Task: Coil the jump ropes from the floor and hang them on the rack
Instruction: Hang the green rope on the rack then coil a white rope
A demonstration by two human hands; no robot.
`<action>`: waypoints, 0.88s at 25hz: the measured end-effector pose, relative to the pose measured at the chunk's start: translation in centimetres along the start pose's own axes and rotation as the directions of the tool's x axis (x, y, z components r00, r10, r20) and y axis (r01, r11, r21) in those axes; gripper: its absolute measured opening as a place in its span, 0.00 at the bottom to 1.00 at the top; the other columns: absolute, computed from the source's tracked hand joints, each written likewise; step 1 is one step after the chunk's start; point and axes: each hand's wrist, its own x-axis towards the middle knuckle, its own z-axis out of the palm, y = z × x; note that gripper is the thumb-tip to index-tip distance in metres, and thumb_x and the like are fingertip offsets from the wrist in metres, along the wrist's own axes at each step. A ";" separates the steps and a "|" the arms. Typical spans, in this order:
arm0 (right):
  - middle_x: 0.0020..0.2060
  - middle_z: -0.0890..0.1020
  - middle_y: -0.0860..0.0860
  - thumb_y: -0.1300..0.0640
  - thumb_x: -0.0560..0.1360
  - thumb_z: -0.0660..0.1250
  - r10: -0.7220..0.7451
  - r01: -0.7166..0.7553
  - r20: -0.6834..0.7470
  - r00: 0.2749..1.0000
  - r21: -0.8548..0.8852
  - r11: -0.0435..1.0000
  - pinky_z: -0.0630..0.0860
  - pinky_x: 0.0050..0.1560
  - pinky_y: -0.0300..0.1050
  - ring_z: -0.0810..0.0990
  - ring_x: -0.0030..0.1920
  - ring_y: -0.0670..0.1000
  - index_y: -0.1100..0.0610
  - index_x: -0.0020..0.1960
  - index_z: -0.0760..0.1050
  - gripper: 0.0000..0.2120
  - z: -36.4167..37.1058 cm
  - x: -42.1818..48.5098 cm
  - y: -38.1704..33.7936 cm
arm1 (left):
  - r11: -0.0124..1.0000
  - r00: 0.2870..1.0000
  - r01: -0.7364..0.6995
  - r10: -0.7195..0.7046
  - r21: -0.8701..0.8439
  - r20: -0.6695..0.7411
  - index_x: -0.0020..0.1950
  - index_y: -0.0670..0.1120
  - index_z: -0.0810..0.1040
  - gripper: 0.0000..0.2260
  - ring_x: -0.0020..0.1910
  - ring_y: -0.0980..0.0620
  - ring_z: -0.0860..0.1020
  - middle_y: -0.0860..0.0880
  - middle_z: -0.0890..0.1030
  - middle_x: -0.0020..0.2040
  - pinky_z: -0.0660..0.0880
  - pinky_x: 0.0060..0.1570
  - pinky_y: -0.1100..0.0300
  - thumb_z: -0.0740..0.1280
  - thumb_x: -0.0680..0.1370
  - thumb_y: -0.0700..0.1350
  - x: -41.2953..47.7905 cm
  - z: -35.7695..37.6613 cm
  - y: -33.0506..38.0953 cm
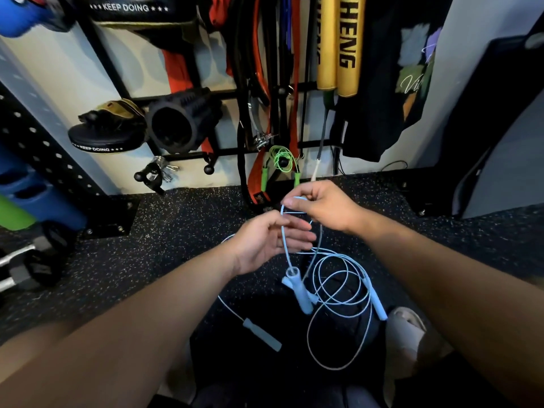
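My right hand [321,206] pinches a loop of a light blue jump rope [338,278] above the speckled floor. Just left and below it, my left hand [268,240] has its fingers spread loosely beside the hanging cord, touching it. Pale blue handles [300,291] dangle below the hands, and loose coils hang further down. Another blue handle [262,334] lies lower left and one [378,303] to the right. A green jump rope [279,163] hangs coiled on a peg of the black wall rack [188,156].
On the rack hang bands, straps [259,69], yellow pads [338,39], a foam roller [179,122] and a focus mitt [106,134]. A black shirt [394,75] hangs at right. Dumbbells [29,266] lie on the floor at left. My shoe [407,328] is lower right.
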 end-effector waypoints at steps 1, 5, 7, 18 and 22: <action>0.33 0.84 0.42 0.61 0.77 0.71 0.007 -0.007 -0.006 1.000 0.018 1.000 0.72 0.38 0.31 0.79 0.33 0.37 0.60 0.48 0.83 0.03 0.0 0.2 0.0 | 0.999 1.000 0.007 -0.006 -0.035 0.008 0.55 0.38 0.81 0.18 0.51 0.41 0.84 0.36 0.85 0.54 0.79 0.55 0.53 0.52 0.81 0.42 0.1 0.0 0.3; 0.40 0.86 0.47 0.60 0.80 0.67 0.015 -0.013 -0.031 0.999 0.073 0.997 0.78 0.45 0.36 0.82 0.41 0.43 0.59 0.50 0.83 0.06 0.0 0.7 0.1 | 0.980 0.998 -0.062 0.062 -0.189 -0.009 0.52 0.37 0.80 0.18 0.49 0.40 0.85 0.36 0.85 0.49 0.82 0.55 0.51 0.51 0.83 0.40 0.2 0.4 2.1; 0.47 0.85 0.56 0.66 0.81 0.61 0.060 -0.059 -0.008 0.998 0.098 0.993 0.80 0.51 0.45 0.84 0.46 0.52 0.61 0.55 0.81 0.10 0.5 0.7 0.5 | 0.954 0.992 -0.123 0.122 -0.272 -0.023 0.53 0.37 0.79 0.18 0.50 0.40 0.85 0.35 0.85 0.50 0.81 0.57 0.50 0.50 0.83 0.40 0.4 0.3 3.2; 0.35 0.78 0.50 0.51 0.84 0.56 0.217 -0.136 0.208 0.954 -0.346 0.928 0.77 0.42 0.50 0.77 0.34 0.48 0.60 0.48 0.73 0.15 3.7 -1.7 0.1 | 0.897 0.908 -0.385 0.327 -0.216 -0.260 0.71 0.39 0.73 0.20 0.68 0.46 0.78 0.41 0.81 0.66 0.66 0.74 0.47 0.50 0.82 0.36 1.0 -2.8 5.0; 0.34 0.73 0.47 0.51 0.85 0.55 0.155 0.051 0.257 0.954 -0.648 0.760 0.66 0.37 0.46 0.71 0.34 0.46 0.56 0.46 0.73 0.14 3.6 -2.1 -2.8 | 0.913 0.861 -0.409 0.379 -0.018 -0.339 0.70 0.39 0.73 0.19 0.68 0.49 0.77 0.42 0.81 0.66 0.68 0.74 0.51 0.50 0.83 0.36 1.1 -2.9 4.4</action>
